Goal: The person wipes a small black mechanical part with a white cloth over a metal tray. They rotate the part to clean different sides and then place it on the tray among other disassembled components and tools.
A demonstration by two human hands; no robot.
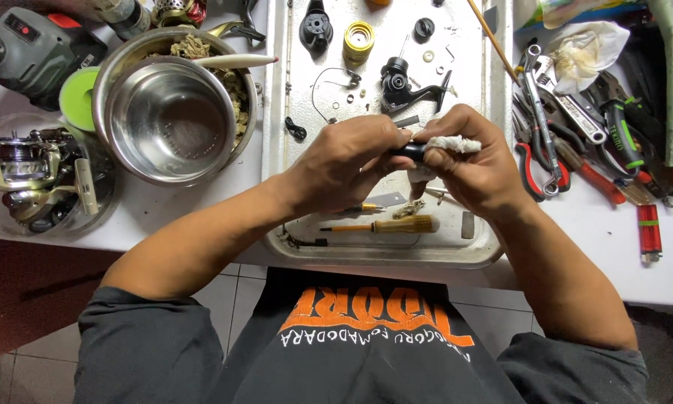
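We see both hands meeting over the middle of the shallow rectangular metal tray (486, 247) that sits on the white desk (202, 202). The left hand (348, 161) is clenched around one end of a small black cylindrical part (410, 152); only a short stretch of it shows between the two hands. The right hand (475, 161) pinches a scrap of white cloth (450, 144) against the part's other end, so both hands are touching it and neither is nearer. The part's long axis runs left to right, roughly level, bridging the two hands, and it hangs above the tray, not resting on it.

Below the hands, toward the tray's near edge, lies a yellow-handled screwdriver (396, 224), its shaft pointing left. Toward the tray's far edge lie a black reel body piece (404, 86), a yellow ribbed spool (358, 41) and a few small washers (too small for us to tell apart).

At the desk's left edge stands a round steel bowl (170, 123) nested in a larger one, beside a clear tub holding a silver fishing reel (30, 176). At the right edge lies a heap of red-handled pliers and wrenches (568, 142).
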